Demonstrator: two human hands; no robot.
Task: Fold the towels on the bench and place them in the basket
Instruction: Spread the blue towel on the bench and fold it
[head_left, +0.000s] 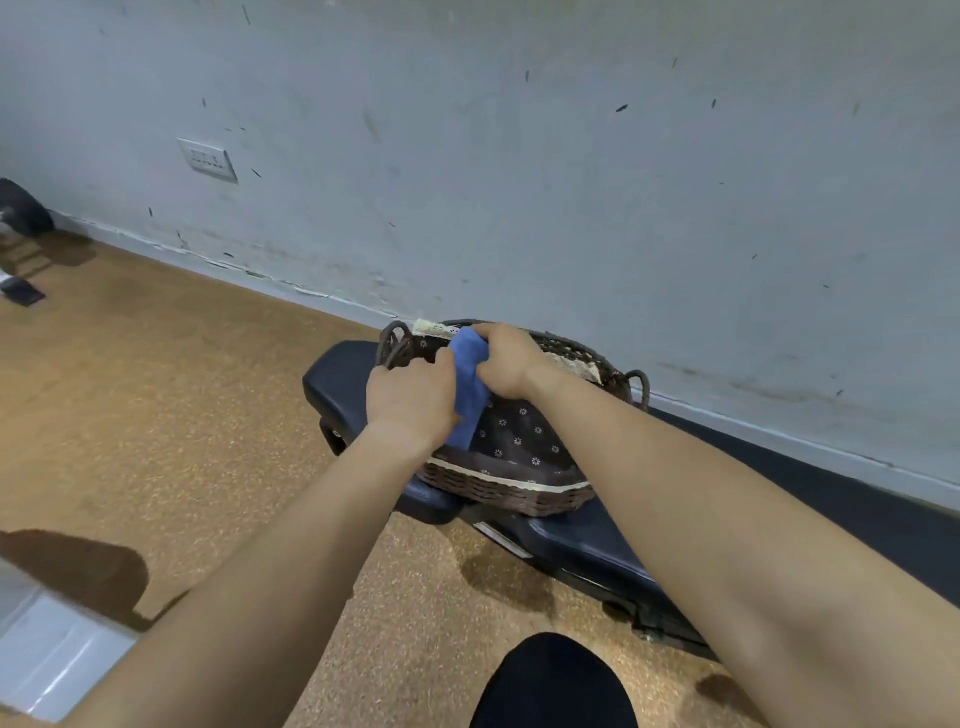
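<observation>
- My left hand (410, 400) and right hand (506, 364) both grip the blue towel (470, 384), which is bunched between them just above the basket (509, 493) on the dark counter (337, 374).
- If I let go unevenly, the fold may spring open (the cloth looks soft and loosely gathered) and land crumpled on the liner.
- Pressing down hard could tip or slide the basket, since it sits across a narrow counter.
- Left fingers curl tight round the towel's lower side.
- Right fingers and thumb close over its top; neither hand is open.
</observation>
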